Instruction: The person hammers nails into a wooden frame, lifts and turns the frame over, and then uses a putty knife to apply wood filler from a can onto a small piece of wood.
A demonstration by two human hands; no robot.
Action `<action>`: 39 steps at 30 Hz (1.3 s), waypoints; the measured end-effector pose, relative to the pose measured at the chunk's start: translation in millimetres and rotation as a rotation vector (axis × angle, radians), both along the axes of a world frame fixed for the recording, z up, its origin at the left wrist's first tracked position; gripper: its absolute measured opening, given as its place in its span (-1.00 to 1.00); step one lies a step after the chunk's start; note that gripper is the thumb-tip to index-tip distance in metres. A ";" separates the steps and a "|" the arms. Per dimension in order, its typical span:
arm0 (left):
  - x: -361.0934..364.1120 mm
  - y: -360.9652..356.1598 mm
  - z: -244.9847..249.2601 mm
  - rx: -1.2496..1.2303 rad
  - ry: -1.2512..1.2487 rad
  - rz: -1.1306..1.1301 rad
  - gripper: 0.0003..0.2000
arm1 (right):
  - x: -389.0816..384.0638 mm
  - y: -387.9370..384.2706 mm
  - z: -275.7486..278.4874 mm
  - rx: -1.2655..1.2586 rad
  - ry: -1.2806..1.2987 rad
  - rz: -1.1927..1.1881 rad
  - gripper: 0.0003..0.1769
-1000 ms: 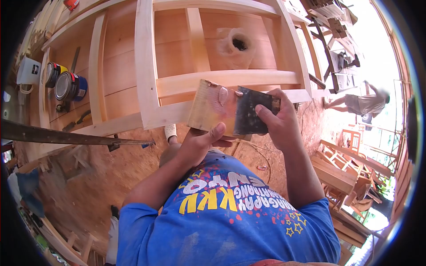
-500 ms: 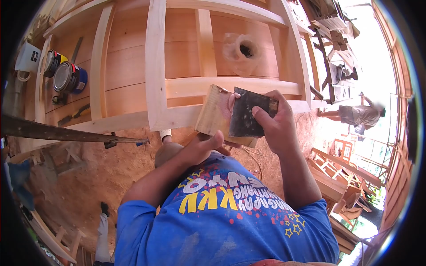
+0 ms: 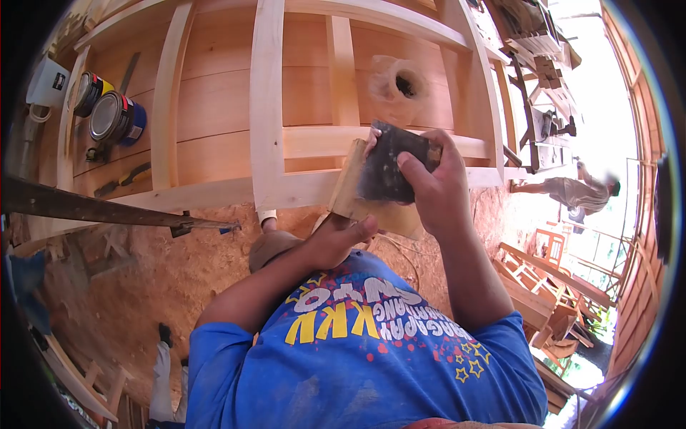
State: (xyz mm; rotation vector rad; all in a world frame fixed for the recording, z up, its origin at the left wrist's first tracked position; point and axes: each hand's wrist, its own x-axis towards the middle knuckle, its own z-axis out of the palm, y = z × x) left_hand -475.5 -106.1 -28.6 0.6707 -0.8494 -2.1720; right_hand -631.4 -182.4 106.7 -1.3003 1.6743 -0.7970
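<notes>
My left hand (image 3: 341, 239) supports a small flat wooden board (image 3: 346, 187) from below, its thumb lying along the near edge. My right hand (image 3: 437, 175) grips a dark, square, flat spreader (image 3: 391, 166), thumb on top and fingers behind. The spreader lies over the board's face and hides much of it. A bit of pinkish putty (image 3: 371, 139) shows at the spreader's upper left corner. Just beyond both hands is a pale wooden frame (image 3: 267, 100) with crossbars over reddish planks. A crumpled translucent plastic bag (image 3: 386, 89) with a dark opening sits inside the frame.
Two paint cans (image 3: 111, 120), a whitish container (image 3: 47, 83) and a yellow-and-black handled tool (image 3: 132, 177) are at the left. A long dark bar (image 3: 107, 211) juts in from the left. Another person (image 3: 582, 189) stands far right, above piled wooden pieces (image 3: 550, 275).
The spreader has moved left and up across the board, now covering more of its face and most of the putty. The board has tilted, and the view has shifted slightly.
</notes>
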 end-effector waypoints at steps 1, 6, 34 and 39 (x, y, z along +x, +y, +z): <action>0.1 0.4 1.3 -0.003 -0.008 0.009 -0.22 | 2.3 -2.9 -2.1 -0.030 0.039 0.022 -0.67; 6.7 -1.6 4.9 -0.021 0.056 0.021 -0.21 | -6.9 -13.0 0.1 -0.109 -0.402 -0.027 -0.64; 6.5 -11.3 20.2 0.019 0.206 0.036 0.09 | -41.4 16.9 -12.5 -0.034 -0.257 0.128 -0.64; 7.6 -10.1 31.1 0.124 0.085 0.080 0.12 | -100.4 54.8 0.0 0.012 -0.385 -0.131 -0.67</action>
